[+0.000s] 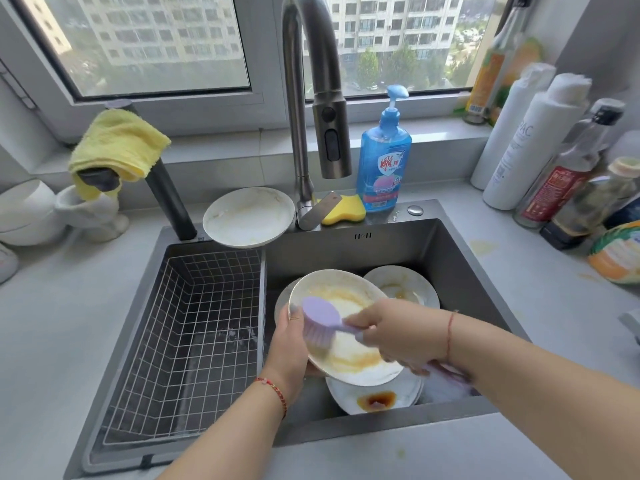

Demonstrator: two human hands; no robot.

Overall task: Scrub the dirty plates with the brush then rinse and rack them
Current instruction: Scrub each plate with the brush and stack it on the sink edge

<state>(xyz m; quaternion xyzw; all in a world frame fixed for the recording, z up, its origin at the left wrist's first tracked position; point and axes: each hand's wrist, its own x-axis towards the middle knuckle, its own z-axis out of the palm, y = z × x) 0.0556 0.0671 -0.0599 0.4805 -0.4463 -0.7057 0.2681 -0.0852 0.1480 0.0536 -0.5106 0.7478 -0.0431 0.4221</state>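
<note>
Both forearms reach in over the sink [450, 244]: the left hand [289, 344] grips the rim of a sauce-smeared plate [346, 355] held tilted above the stacked plates [374, 398], the right hand [398, 334] is curled round the lilac brush [320, 315] handle. Wet grease could let the plate slip onto those below – chipping seems possible. Brush's long axis runs right to left, head toward the left hand, bristles apparently down on the plate

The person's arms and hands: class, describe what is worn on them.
Both forearms are bare, with no sleeves or gloves in view. The left hand has a red-and-gold braided bracelet at the wrist; the right hand has a thin red string at its wrist.
</note>
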